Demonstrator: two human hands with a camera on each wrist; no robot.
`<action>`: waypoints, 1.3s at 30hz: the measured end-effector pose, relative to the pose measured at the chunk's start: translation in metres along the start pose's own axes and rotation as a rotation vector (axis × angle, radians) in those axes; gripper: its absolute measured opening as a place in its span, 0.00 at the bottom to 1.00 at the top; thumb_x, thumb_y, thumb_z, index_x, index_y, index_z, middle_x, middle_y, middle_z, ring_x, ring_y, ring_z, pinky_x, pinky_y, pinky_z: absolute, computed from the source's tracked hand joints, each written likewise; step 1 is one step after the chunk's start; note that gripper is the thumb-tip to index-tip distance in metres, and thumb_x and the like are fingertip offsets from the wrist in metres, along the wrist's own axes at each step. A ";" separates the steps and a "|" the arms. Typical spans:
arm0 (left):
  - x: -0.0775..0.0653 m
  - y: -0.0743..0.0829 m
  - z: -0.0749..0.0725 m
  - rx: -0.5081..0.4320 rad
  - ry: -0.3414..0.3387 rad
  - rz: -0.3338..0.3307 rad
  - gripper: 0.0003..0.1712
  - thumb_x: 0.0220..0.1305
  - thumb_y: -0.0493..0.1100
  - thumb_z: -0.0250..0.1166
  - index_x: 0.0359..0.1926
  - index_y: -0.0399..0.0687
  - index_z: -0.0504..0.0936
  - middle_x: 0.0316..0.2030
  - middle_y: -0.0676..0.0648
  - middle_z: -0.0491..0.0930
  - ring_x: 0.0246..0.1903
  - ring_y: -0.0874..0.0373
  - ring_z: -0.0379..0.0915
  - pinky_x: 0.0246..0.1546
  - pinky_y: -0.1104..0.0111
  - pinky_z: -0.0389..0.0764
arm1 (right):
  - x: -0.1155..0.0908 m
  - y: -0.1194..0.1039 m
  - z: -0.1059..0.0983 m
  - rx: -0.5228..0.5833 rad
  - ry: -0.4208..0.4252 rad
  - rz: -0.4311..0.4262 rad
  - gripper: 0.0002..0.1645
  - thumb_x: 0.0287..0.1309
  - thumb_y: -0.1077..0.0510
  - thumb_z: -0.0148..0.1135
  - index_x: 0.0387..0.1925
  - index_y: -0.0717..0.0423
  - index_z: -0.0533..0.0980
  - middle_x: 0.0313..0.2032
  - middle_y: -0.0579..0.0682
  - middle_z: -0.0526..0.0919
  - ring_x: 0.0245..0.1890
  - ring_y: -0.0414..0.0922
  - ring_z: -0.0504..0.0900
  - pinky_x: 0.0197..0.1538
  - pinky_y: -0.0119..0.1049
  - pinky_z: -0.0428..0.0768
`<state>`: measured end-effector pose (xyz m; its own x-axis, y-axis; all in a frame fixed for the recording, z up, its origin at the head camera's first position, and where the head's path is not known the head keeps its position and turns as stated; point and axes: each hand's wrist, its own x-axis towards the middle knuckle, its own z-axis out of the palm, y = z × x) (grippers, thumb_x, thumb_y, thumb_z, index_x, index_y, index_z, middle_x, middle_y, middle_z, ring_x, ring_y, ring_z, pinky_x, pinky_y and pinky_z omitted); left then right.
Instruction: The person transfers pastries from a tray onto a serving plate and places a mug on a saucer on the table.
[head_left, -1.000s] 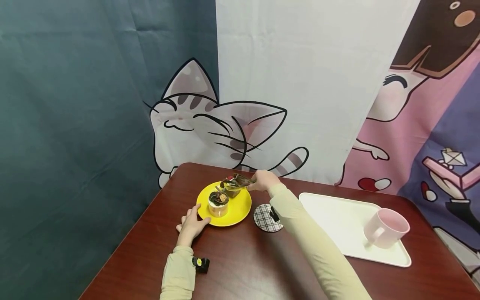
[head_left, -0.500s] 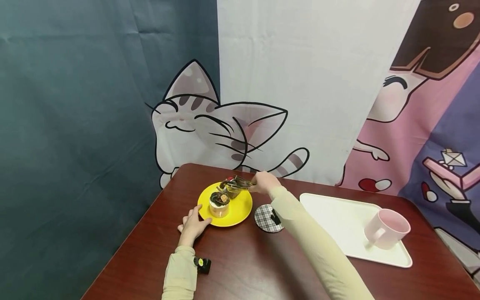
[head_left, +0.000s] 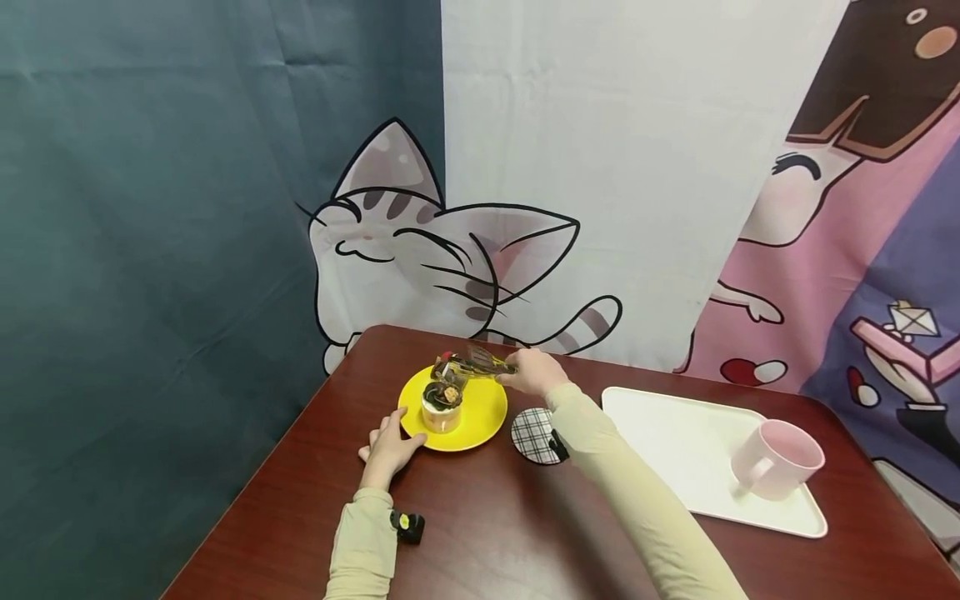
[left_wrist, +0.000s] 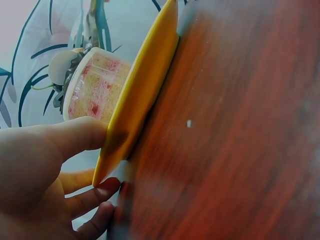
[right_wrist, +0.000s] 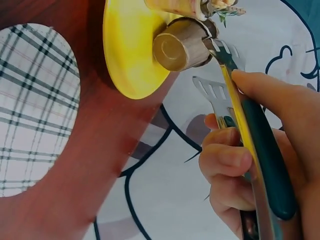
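My left hand (head_left: 392,450) holds the near left rim of a yellow plate (head_left: 483,421); the left wrist view shows the thumb on top and fingers beneath. On the plate stands a small cake in a clear cup (left_wrist: 95,90) with dark topping. My right hand (head_left: 534,371) grips tongs (right_wrist: 250,130) with slotted ends and dark handles. Behind the cup cake, a second cake in a brown cup (right_wrist: 182,47) is close to the tongs' spread ends, one end overlapping its top. Its cup bottom shows in the right wrist view; I cannot tell whether it is lifted or tipped.
A round plaid coaster (head_left: 534,435) lies right of the plate, partly under the right wrist. Farther right, a white tray (head_left: 667,450) bears a pink mug (head_left: 776,460). A printed curtain (head_left: 637,167) hangs behind the brown table (head_left: 480,517).
The brown-cup cake has shifted left across the plate, nearer the far-left rim. The tongs and right hand have moved slightly. My left hand keeps hold of the plate.
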<state>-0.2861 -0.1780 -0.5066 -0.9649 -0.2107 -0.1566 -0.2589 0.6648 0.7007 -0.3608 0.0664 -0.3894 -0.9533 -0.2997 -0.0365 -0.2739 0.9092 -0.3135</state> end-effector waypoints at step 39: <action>-0.005 0.001 0.004 -0.059 0.070 0.035 0.39 0.58 0.49 0.66 0.68 0.47 0.65 0.64 0.38 0.66 0.58 0.36 0.58 0.49 0.43 0.51 | 0.052 -0.113 -0.050 -0.594 -0.165 -0.073 0.04 0.48 0.54 0.69 0.27 0.49 0.83 0.39 0.45 0.84 0.32 0.40 0.74 0.44 0.38 0.81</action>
<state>-0.2815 -0.1738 -0.5078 -0.9675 -0.2388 -0.0833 -0.2196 0.6299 0.7450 -0.3863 -0.0372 -0.3085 -0.9101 -0.3651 -0.1961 -0.4072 0.8757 0.2594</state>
